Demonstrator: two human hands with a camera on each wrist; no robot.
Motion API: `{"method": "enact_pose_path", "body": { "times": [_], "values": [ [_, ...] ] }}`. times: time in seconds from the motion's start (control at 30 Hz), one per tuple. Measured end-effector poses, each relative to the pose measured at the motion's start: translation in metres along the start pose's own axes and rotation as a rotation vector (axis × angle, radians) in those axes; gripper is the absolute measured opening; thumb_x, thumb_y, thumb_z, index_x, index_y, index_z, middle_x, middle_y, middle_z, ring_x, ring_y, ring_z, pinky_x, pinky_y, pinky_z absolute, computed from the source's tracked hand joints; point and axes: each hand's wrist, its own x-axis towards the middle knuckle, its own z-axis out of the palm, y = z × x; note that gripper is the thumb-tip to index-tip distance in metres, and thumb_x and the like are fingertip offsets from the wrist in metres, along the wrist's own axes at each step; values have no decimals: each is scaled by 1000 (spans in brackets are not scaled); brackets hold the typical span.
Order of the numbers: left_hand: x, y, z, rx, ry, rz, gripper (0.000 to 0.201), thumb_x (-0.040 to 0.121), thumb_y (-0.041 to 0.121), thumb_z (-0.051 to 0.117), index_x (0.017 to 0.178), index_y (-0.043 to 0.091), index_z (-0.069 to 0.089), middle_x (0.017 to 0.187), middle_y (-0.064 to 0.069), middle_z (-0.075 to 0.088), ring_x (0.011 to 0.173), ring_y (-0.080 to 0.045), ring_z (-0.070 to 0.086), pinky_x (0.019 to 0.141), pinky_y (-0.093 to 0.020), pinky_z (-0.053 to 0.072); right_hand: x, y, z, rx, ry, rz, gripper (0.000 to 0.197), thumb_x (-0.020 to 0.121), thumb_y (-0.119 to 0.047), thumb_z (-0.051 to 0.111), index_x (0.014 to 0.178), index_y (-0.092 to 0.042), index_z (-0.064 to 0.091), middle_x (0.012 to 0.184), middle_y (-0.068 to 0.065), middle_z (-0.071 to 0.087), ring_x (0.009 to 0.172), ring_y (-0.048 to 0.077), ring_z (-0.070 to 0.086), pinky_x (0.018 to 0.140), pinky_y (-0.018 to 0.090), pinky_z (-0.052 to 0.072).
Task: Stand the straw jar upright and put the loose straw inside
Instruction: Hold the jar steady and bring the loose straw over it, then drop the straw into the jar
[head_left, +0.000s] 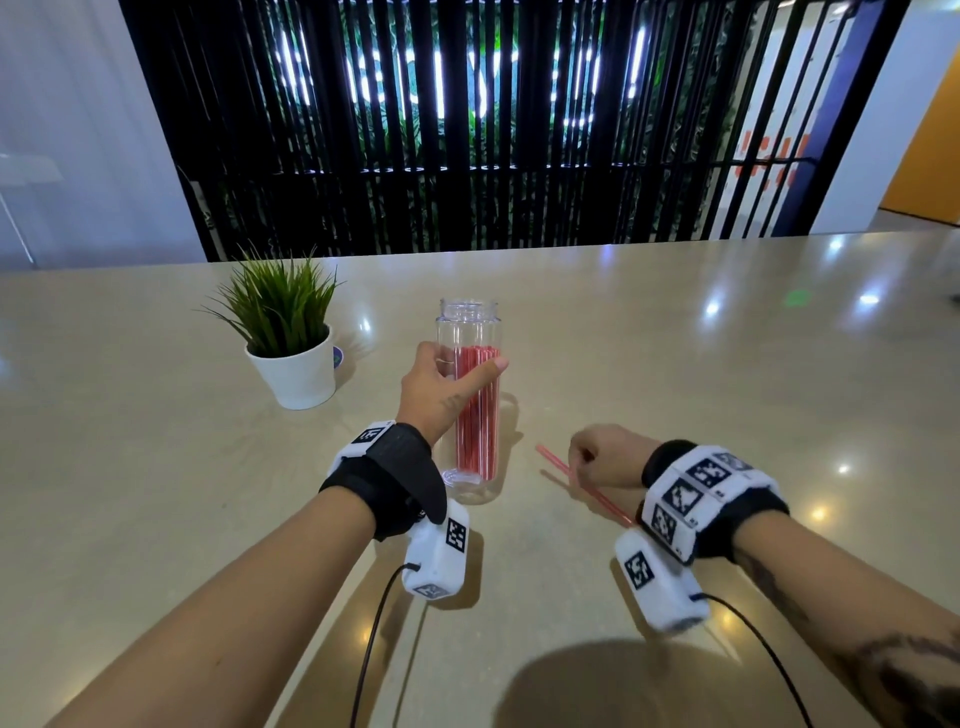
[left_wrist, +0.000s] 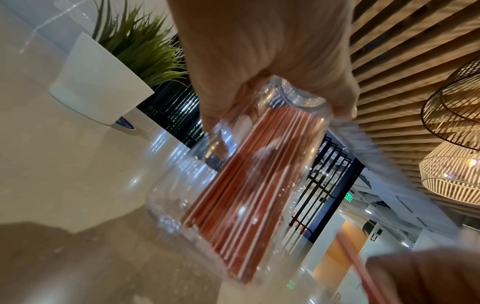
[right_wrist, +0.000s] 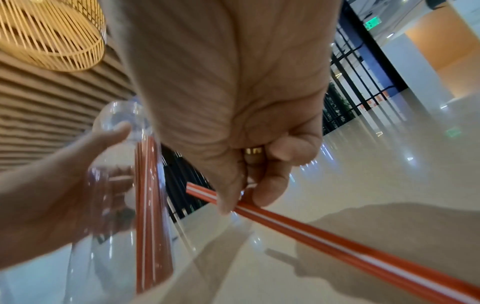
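Note:
A tall clear plastic jar (head_left: 470, 332) stands upright on the beige table (head_left: 675, 364), its mouth open at the top and several red-and-white straws (head_left: 475, 415) inside. My left hand (head_left: 447, 384) grips the jar around its upper half, thumb on the right side. In the left wrist view the jar (left_wrist: 259, 164) fills the middle under my left hand (left_wrist: 272, 61). To the jar's right, my right hand (head_left: 602, 457) pinches a loose red-and-white straw (head_left: 605, 499) lying nearly flat just above the table. In the right wrist view my right hand's fingers (right_wrist: 267, 185) pinch the straw (right_wrist: 337, 244) near one end.
A green plant in a white pot (head_left: 293, 364) stands left of the jar, close to my left hand. A black slatted screen (head_left: 467, 130) rises behind the table's far edge. Cables run from both wrist cameras toward me.

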Motion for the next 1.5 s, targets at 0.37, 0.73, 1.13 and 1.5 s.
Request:
{"method": "enact_pose_path", "body": {
  "times": [0.37, 0.73, 1.13, 1.5],
  "values": [
    [-5, 14, -3, 34, 15, 35, 61, 66, 46, 75, 106, 13, 43, 91, 3, 51, 88, -18, 54, 79, -33, 47, 10, -21, -63, 710, 652, -231, 27, 91, -6, 51, 72, -22, 40, 65, 0, 53, 60, 10, 54, 46, 19, 44],
    [-17, 26, -7, 49, -20, 80, 62, 70, 43, 73, 111, 9, 42, 95, 3, 50, 86, -10, 50, 67, -19, 40, -2, -67, -163, 632, 984, -480, 40, 90, -2, 50, 124, -6, 31, 76, 5, 56, 64, 14, 61, 47, 13, 51],
    [-20, 42, -8, 31, -8, 124, 60, 71, 42, 72, 108, 6, 41, 83, 5, 43, 74, -10, 45, 64, -23, 40, 17, -100, -125, 225, 828, -466, 30, 87, -7, 53, 115, -7, 40, 70, 9, 66, 61, 23, 62, 68, 39, 53],
    [-22, 44, -16, 4, 11, 98, 59, 72, 42, 71, 110, 10, 38, 87, 7, 47, 79, -7, 49, 69, -24, 42, 16, -94, -113, 529, 799, -475, 16, 90, -7, 49, 101, -2, 59, 89, 8, 58, 82, 17, 51, 66, 22, 43]
  ]
}}
